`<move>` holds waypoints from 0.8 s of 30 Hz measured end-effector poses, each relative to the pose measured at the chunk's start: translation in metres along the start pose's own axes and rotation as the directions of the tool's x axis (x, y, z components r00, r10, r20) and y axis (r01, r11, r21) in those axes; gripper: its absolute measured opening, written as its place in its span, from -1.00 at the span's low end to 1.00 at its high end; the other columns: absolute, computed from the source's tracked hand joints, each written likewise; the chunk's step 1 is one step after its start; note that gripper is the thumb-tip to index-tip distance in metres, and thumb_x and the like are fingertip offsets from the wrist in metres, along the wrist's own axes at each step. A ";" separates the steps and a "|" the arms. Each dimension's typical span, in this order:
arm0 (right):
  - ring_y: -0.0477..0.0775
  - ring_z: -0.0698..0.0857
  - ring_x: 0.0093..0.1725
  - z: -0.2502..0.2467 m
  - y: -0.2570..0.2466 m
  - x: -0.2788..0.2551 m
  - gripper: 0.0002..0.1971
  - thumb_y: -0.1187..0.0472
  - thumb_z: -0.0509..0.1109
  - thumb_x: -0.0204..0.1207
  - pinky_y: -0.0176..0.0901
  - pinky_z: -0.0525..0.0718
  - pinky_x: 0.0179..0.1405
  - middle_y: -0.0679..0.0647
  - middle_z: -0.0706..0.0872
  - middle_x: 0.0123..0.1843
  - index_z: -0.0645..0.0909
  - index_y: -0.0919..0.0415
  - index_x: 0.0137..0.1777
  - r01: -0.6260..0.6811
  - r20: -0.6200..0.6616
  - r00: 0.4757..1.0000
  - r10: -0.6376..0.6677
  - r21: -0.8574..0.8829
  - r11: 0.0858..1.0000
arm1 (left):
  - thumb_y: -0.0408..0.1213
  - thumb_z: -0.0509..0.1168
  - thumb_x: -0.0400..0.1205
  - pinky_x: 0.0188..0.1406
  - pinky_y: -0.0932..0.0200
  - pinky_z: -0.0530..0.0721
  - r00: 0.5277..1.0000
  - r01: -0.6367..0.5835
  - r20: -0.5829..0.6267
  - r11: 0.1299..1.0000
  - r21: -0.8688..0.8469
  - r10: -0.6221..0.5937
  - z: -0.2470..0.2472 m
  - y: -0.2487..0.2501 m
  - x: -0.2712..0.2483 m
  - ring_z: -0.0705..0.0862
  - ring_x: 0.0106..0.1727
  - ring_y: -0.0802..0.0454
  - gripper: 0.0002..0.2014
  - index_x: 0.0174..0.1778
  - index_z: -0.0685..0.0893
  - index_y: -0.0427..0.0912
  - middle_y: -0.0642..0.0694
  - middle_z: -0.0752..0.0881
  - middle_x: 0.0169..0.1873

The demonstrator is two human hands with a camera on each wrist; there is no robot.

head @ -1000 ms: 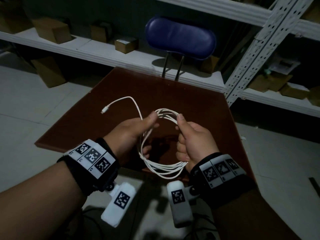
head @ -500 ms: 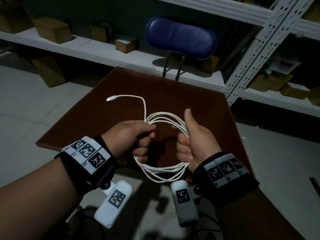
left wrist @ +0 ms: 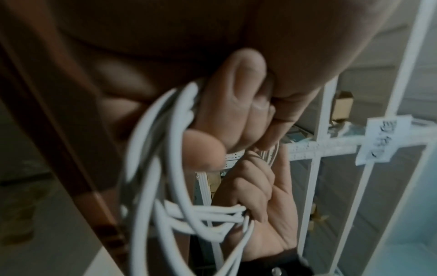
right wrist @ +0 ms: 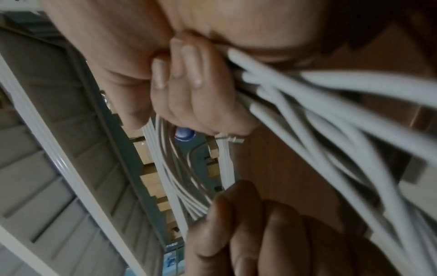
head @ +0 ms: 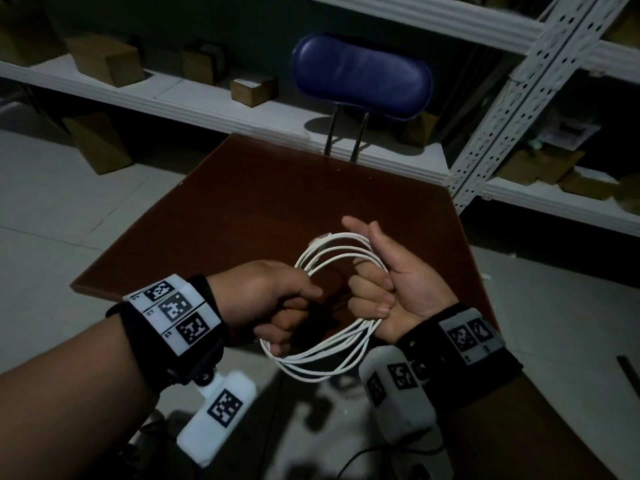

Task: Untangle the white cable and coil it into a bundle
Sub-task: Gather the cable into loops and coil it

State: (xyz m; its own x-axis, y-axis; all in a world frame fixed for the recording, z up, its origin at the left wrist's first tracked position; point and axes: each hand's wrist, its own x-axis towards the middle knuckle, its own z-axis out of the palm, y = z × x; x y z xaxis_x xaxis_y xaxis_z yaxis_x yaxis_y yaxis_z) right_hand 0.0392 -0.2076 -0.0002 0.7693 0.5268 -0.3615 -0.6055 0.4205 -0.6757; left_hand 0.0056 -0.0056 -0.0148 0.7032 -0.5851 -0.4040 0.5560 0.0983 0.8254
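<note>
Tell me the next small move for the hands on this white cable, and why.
Probably tuck the loose connector end in and wrap it round the loops. The white cable is already gathered into several loops, held off the table by the left hand and right hand, and only that tip sticks out.

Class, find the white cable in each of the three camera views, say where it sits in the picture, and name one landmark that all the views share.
Head: white cable coiled at lower centre, held between left hand and right hand.
Left wrist: loops at centre-bottom, blurred.
Right wrist: strands fan from upper centre to the right edge.
Shared landmark: the white shelf rack.
</note>
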 end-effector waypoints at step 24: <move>-0.03 0.23 -0.60 -0.014 0.020 0.018 -0.78 0.08 0.61 0.51 -0.28 0.15 -0.66 0.04 0.37 -0.50 0.74 0.05 -0.34 0.108 -0.224 0.931 -0.288 -0.585 0.803 | -0.15 0.24 0.54 -0.57 0.21 0.22 0.988 -0.152 -0.088 0.935 -0.321 0.131 -0.009 0.002 0.005 -0.02 -0.66 0.05 -0.64 -0.53 0.25 -0.03 0.00 0.09 -0.62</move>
State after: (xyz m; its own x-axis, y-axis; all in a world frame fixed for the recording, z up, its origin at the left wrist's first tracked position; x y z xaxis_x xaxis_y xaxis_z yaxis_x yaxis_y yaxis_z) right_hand 0.0435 -0.2000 -0.0291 0.9363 0.2042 -0.2856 -0.2840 -0.0377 -0.9581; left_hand 0.0143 -0.0007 -0.0184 0.8060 -0.4945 -0.3255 0.5550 0.4398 0.7061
